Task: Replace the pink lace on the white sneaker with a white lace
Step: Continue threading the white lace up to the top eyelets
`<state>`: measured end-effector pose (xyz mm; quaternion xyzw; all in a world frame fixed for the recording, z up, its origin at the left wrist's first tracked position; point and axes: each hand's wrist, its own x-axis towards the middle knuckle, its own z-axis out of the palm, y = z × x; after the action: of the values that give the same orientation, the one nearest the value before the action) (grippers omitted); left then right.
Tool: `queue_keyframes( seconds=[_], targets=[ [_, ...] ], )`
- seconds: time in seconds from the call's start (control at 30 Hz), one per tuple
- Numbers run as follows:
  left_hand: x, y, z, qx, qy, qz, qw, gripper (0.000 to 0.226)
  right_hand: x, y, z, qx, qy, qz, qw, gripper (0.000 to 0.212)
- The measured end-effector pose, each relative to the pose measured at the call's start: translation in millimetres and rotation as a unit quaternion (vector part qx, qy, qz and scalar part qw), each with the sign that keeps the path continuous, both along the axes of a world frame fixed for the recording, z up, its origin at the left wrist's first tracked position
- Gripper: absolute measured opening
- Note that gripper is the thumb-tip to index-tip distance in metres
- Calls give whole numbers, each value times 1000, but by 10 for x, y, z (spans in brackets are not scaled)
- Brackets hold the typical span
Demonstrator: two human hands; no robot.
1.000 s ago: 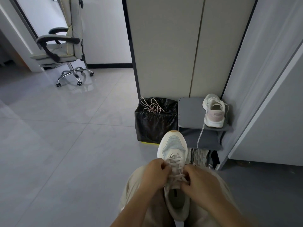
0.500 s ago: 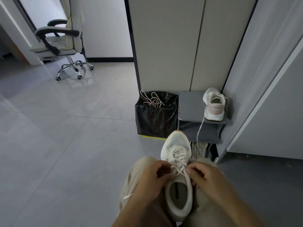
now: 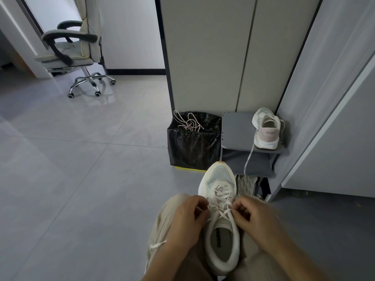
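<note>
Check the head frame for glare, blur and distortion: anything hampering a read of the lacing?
Head view: wide-angle bending along the cabinet edges; dim, even light; soft glare on the floor tiles near the office chair; left hand and right hand slightly blurred; white lace crossings on the white sneaker legible.

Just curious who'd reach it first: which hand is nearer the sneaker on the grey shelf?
Right. The right hand pinches the white lace on the side toward the shelf sneaker; the left hand is across the lap sneaker, farther off.
</note>
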<state>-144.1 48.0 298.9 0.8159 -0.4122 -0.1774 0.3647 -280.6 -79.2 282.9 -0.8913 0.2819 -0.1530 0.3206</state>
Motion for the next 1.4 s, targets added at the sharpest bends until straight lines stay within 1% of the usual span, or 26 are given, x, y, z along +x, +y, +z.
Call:
queue_keyframes(
  seconds=[0.03, 0.1, 0.2, 0.27, 0.37, 0.43, 0.5, 0.57, 0.63, 0.67, 0.77, 0.87, 0.93, 1.0, 1.1, 1.17, 1.27, 1.33, 1.4],
  targets=[
    [-4, 7, 15, 0, 5, -2, 1000, 9, 8, -11, 2, 5, -2, 7, 1000, 12],
    [-1, -4, 32, 4, 5, -6, 1000, 8, 38, -34, 22, 8, -1, 24, 1000, 7],
    [-24, -56, 59, 12, 8, 22, 1000, 6, 60, -52, 22, 13, -2, 33, 999, 3],
    [-48, -83, 30, 19, 19, 49, 998, 12, 48, -27, 9, 17, -10, 16, 1000, 7],
    [-63, -88, 40, 13, 34, 42, 998, 7, 19, 18, -26, 2, -34, -2, 999, 14],
    [-33, -96, 51, 6, 26, 19, 999, 11, 12, 6, -13, 2, -33, 11, 999, 15],
    [-2, -109, 76, 18, 27, 7, 999, 11, 15, -38, 25, 23, -24, 37, 999, 18],
    [-3, -130, 104, 34, 30, 10, 999, 2, 23, -88, 69, 52, -9, 63, 997, 23],
    [-20, -129, 91, 37, 41, 23, 998, 4, 38, -129, 89, 47, 14, 77, 996, 28],
    [-34, -116, 87, 37, 45, 29, 998, 5, 44, -144, 89, 38, 24, 79, 996, 27],
    [-68, -46, 89, 10, 34, 35, 999, 13, 47, -140, 72, 27, 22, 75, 997, 20],
    [-118, 36, 23, -28, 56, 30, 998, 26, 31, -79, 40, -12, -1, 75, 997, 13],
    [-126, 69, -42, -48, 64, 37, 996, 27, 23, -51, 21, -22, -4, 82, 996, 12],
    [-98, 78, -66, -58, 65, 33, 996, 25, 11, -58, 15, -12, -8, 83, 996, 13],
    [-14, 65, -26, -74, 21, -23, 997, 12, -18, -114, 51, 26, -10, 86, 996, 14],
    [27, 49, -45, -79, -11, -49, 996, 10, -24, -144, 70, 25, 5, 107, 994, 16],
    [16, 35, -81, -62, -41, -45, 996, 4, -34, -145, 60, 12, 17, 96, 995, 11],
    [11, 56, -148, -85, -69, -39, 993, 10, -44, -122, 17, -4, 13, 87, 996, 9],
    [18, 79, -173, -80, -52, -36, 995, 22, -45, -92, -12, -17, 7, 91, 996, 9]
  ],
)
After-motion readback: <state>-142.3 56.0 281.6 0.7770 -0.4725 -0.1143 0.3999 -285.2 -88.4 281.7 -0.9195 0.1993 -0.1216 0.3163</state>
